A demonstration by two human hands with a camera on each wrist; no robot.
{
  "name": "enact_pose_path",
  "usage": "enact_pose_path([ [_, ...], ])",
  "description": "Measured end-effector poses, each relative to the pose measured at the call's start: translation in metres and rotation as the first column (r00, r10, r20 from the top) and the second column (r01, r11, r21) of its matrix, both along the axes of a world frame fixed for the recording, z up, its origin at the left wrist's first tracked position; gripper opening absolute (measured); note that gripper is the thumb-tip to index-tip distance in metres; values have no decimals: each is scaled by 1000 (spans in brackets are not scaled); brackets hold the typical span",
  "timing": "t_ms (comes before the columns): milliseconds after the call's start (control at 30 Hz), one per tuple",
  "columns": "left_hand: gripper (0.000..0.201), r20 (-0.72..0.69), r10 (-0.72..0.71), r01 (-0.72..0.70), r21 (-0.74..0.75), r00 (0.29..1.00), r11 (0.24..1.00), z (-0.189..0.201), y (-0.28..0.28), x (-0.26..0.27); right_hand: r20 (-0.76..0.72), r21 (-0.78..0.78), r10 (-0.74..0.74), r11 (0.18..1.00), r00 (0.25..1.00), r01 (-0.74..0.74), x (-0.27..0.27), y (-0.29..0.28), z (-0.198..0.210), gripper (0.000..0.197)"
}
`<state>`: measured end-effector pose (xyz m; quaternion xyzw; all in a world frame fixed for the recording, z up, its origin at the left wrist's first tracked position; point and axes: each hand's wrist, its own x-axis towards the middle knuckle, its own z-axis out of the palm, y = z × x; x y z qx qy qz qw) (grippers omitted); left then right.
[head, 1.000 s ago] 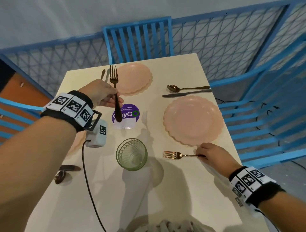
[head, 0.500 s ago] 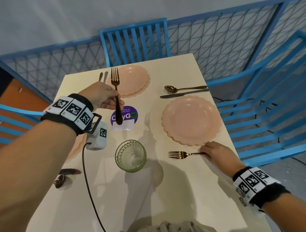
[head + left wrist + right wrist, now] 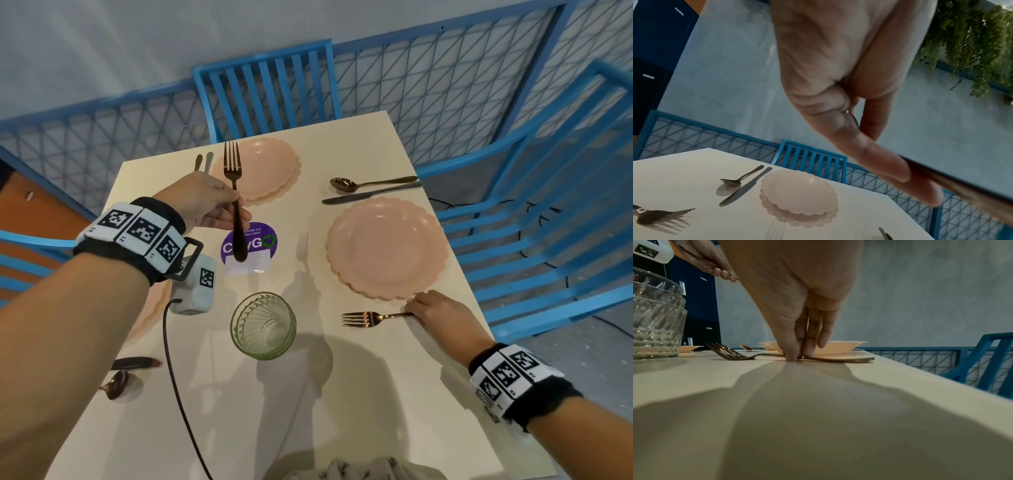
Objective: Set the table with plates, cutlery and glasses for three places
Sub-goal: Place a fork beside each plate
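Since a second earlier, the copper-coloured fork (image 3: 368, 319) on the surface had slid toward the right edge, its handle drawn along by the right hand (image 3: 436, 310), while the left hand (image 3: 202, 202) had kept its own dark fork (image 3: 235, 202) raised at about the same spot.

That cream rectangular surface (image 3: 342, 394) stood inside a blue mesh railing (image 3: 428, 92) with a blue slatted chair (image 3: 270, 85) at its far end and a grey wall behind. On it sat a pink scalloped plate (image 3: 387, 248) at the right, a second pink scalloped plate (image 3: 270, 168) at the far end, a ribbed green glass tumbler (image 3: 263, 325) near the middle, and a round purple sticker (image 3: 251, 241).

Right fingers (image 3: 791, 352) were pressed together, tips down on the lying fork's handle just beside the right plate — tines pointing toward the tumbler. Left fingers (image 3: 236, 217) pinched the raised fork mid-handle — tines up, clear of the surface, over the sticker.
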<state>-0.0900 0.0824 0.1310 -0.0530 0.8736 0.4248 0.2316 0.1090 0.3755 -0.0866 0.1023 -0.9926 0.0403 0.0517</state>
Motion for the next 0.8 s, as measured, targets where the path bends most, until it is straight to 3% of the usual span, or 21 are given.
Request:
enact_pose_path([
  [800, 16, -6, -16, 16, 14, 1000, 1000, 0, -3, -1, 177, 65, -57, 997, 983, 46, 0, 4, 15, 35],
])
